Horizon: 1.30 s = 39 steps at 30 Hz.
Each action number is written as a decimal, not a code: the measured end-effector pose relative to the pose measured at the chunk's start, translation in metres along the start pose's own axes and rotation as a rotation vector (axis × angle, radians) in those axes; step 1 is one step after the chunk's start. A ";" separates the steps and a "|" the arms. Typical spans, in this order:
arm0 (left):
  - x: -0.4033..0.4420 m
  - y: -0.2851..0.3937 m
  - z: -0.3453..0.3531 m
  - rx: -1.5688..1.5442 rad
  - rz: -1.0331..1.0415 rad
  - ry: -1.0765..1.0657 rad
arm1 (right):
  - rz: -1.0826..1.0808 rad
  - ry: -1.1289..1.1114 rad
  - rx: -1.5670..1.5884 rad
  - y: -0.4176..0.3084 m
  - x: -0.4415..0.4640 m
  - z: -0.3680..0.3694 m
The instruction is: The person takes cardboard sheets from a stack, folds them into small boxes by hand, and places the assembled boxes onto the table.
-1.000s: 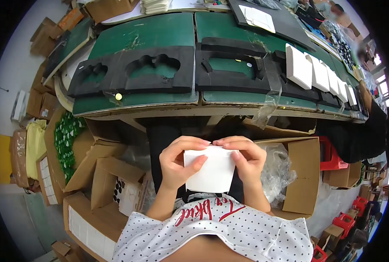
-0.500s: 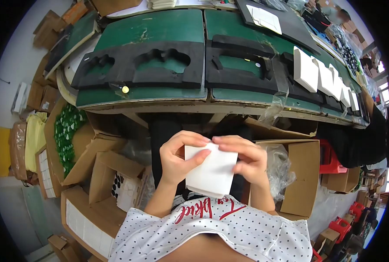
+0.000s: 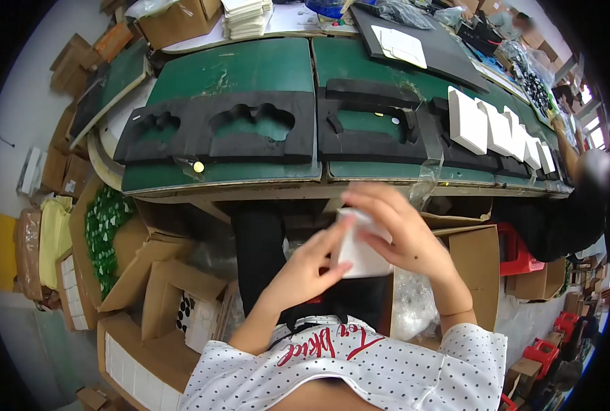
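A small white box (image 3: 363, 255) is between my hands above my lap, tilted, with its far end partly hidden by fingers. My left hand (image 3: 310, 264) grips its left side, thumb near the lower corner and fingers along the edge. Over the upper right part curves my right hand (image 3: 402, 231), its fingers bent around the box and slightly blurred. Whether the box's flap is closed I cannot tell.
Black foam frames (image 3: 194, 130) with cut-outs lie along the green table (image 3: 264, 65). Several white boxes (image 3: 467, 122) stand in a row at the right. Open cartons (image 3: 141, 342) flank my legs, one holding white boxes. Another person (image 3: 558, 229) sits at the far right.
The white box has moved right and up and turned in my hands. My right hand has shifted over its top; my left hand has moved right. The view has tilted slightly upward.
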State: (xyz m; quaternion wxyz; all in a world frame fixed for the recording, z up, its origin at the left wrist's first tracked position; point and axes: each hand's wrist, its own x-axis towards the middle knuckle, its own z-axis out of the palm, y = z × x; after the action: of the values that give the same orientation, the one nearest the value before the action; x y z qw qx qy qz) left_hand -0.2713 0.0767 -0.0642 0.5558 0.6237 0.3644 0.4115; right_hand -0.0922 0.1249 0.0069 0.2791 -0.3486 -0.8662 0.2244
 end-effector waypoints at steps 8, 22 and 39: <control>0.024 -0.009 0.042 0.008 0.493 0.518 | 0.210 0.559 0.500 -0.008 -0.016 0.061; 0.036 -0.002 0.020 -0.094 0.319 0.132 | 0.207 0.618 -0.327 0.060 0.028 -0.044; -0.003 -0.031 -0.029 -0.212 -0.016 0.277 | 0.411 -0.316 -0.989 0.248 0.201 -0.131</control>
State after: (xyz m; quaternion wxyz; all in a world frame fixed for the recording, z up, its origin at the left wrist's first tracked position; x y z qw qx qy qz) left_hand -0.2993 0.0887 -0.0937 0.5661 0.4961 0.3970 0.5252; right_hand -0.0105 0.4600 0.0259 -0.1003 -0.5617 -0.8139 -0.1095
